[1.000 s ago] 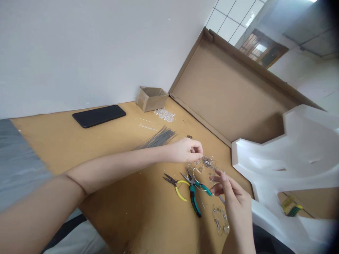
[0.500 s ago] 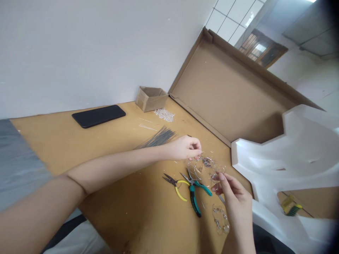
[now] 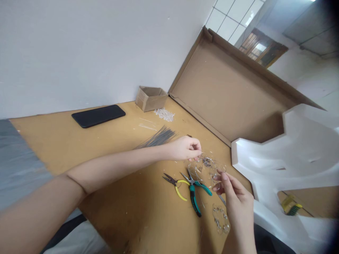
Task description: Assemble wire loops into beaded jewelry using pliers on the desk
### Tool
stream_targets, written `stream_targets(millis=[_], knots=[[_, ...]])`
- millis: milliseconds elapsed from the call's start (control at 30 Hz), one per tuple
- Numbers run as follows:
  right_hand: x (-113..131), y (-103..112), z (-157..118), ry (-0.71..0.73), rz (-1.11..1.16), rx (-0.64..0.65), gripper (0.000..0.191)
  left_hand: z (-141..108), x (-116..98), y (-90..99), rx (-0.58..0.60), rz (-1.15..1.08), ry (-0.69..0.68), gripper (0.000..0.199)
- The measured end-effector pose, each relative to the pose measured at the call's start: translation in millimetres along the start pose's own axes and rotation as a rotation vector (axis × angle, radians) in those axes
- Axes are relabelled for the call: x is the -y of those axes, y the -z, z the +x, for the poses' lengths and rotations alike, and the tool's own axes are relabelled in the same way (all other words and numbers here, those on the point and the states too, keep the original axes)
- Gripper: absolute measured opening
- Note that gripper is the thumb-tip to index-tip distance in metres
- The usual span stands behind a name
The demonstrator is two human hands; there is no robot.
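My left hand [image 3: 186, 148] is pinched closed above the tabletop, at the upper end of a thin wire loop [image 3: 195, 172]. Lower and to the right, my right hand [image 3: 234, 192] has thumb and forefinger pressed together by more fine wire loops; their tips partly hide what they grip. Behind these loops lies a small heap of dark metal bits [image 3: 207, 162]. Below my left hand lie yellow-handled pliers [image 3: 180, 190] and teal-and-black pliers [image 3: 194, 199], their jaws close together. A coiled chain of wire and clear beads [image 3: 220, 219] rests beside my right wrist.
A bundle of grey wires [image 3: 159, 137] lies behind my left forearm. Farther back are a pile of clear beads [image 3: 164, 114], a small cardboard box [image 3: 152, 99] and a black phone [image 3: 98, 116]. A large cardboard tray [image 3: 233, 84] and white foam packing [image 3: 299, 148] border the right side.
My right hand has shifted slightly to the right, and the fine loops between the hands have moved a little. My left hand stays almost still.
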State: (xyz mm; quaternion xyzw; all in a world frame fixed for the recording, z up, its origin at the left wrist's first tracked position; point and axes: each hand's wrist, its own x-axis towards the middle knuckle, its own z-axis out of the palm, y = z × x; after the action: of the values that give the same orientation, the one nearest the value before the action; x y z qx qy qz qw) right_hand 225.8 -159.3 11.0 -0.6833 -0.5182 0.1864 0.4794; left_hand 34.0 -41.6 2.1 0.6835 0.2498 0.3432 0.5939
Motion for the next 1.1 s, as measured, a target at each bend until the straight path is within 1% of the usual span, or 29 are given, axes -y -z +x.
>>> stream_targets(millis=[100, 167, 233, 300, 367, 533, 633, 733, 800, 867, 933, 1100], knots=[[-2.5, 0.9, 0.1, 0.014, 0.014, -0.011, 0.031, -0.5, 1.6, 1.9, 0.051, 0.032, 0.016, 0.011], [-3.1, 1.5, 0.4, 0.024, 0.029, -0.023, 0.029, -1.5, 1.5, 3.5, 0.115, 0.065, 0.013, 0.008], [-2.1, 1.9, 1.0, 0.027, 0.037, -0.011, 0.028, -3.3, -0.3, 4.8, 0.172, 0.143, -0.013, 0.007], [0.1, 2.2, 2.0, 0.020, 0.054, 0.055, 0.029, -5.5, -3.8, 5.3, 0.183, 0.238, -0.044, 0.010], [2.7, 2.5, 3.3, 0.010, 0.096, 0.155, 0.031, -7.8, -8.2, 4.6, 0.157, 0.288, -0.054, 0.015], [3.9, 0.8, 4.7, -0.011, 0.200, 0.351, 0.032, -13.5, -16.8, -1.7, 0.059, 0.262, -0.075, 0.019], [0.0, -3.4, 3.5, -0.015, 0.210, 0.495, 0.033, -17.6, -19.2, -9.1, 0.097, 0.251, -0.071, 0.022], [-3.6, -6.8, 3.0, 0.016, 0.180, 0.569, 0.033, -21.1, -19.3, -17.5, 0.164, 0.230, -0.032, 0.021], [-4.3, -7.6, 3.3, 0.029, 0.173, 0.606, 0.032, -22.3, -17.6, -21.5, 0.188, 0.216, -0.032, 0.020], [-3.7, -7.8, 4.0, 0.017, 0.189, 0.624, 0.031, -22.3, -14.5, -23.4, 0.196, 0.212, -0.054, 0.020], [-2.6, -8.2, 4.9, -0.014, 0.215, 0.611, 0.031, -21.1, -10.6, -23.4, 0.185, 0.237, -0.065, 0.020], [-2.6, -10.5, 6.4, -0.065, 0.200, 0.585, 0.032, -15.6, -1.9, -20.1, 0.150, 0.280, -0.045, 0.021]])
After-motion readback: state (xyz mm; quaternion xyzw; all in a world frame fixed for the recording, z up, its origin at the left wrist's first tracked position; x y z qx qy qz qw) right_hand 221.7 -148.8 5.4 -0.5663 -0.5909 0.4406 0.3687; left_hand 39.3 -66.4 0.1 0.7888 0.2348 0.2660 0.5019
